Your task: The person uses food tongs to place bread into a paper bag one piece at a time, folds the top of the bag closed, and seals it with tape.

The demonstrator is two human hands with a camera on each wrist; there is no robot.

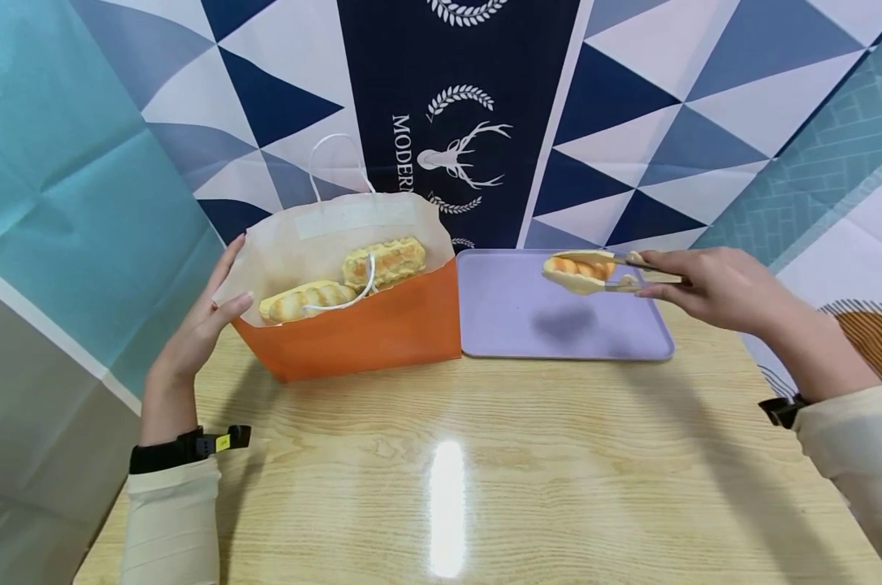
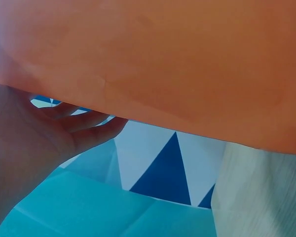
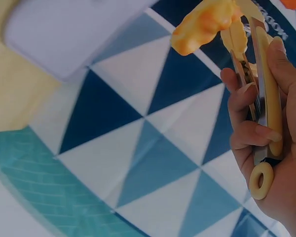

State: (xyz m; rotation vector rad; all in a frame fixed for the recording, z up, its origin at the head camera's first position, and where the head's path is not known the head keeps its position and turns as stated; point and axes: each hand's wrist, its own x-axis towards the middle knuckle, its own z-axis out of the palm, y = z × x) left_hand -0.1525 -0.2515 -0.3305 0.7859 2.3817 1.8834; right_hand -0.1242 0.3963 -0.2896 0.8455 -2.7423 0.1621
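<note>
My left hand (image 1: 196, 333) holds the left side of an orange paper bag (image 1: 361, 333), with the thumb at the front corner and the fingers along the side. In the left wrist view the fingers (image 2: 96, 131) show past the bag's edge. Two bread rolls, one twisted-looking (image 1: 313, 301) and one bumpy (image 1: 385, 262), lie inside the upright bag. My right hand (image 1: 726, 288) grips a pair of tongs (image 1: 656, 276). Between the tongs' cream tips is a golden-brown bread roll (image 3: 204, 24), held above the lilac tray (image 1: 499, 325).
The tray lies just right of the bag on the wooden table (image 1: 558, 471). A white string handle (image 1: 339, 138) stands up from the bag's back rim, and another hangs over the front. Behind rises a patterned wall cloth (image 1: 638, 106).
</note>
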